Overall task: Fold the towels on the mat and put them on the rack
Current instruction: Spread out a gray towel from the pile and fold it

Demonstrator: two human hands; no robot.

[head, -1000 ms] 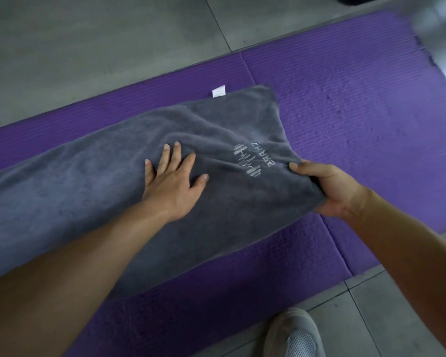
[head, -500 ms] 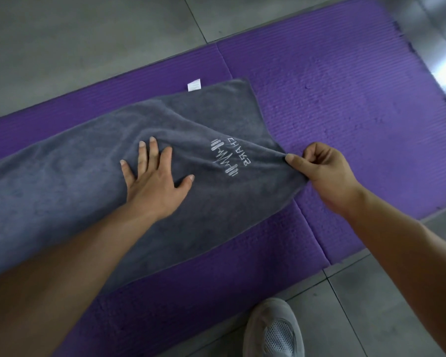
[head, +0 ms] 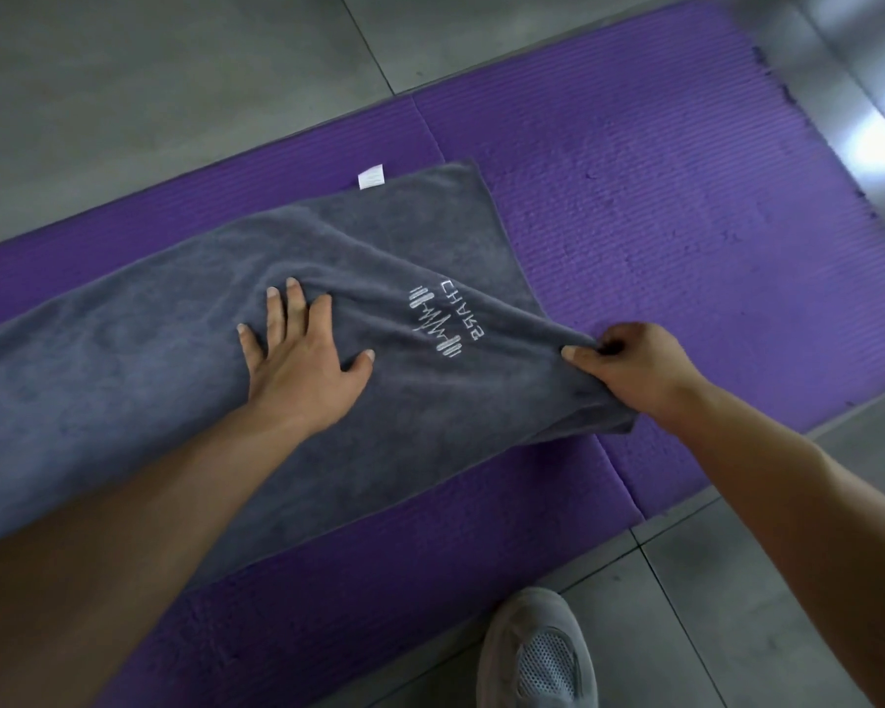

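We press our left hand (head: 302, 365) flat, fingers spread, on the grey towel (head: 149, 380) lying across the purple mat (head: 660, 206). Our right hand (head: 629, 365) pinches its right edge. Our grey shoe (head: 537, 651) stands on the tiled floor (head: 124, 69) nearby.

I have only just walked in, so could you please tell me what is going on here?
A person is working on a grey towel that lies stretched along a purple mat on the floor. The left hand presses flat on the towel's middle, fingers straight, while the right hand pinches its right end and lifts it slightly. The end is not yet folded over, and no rack is in view.
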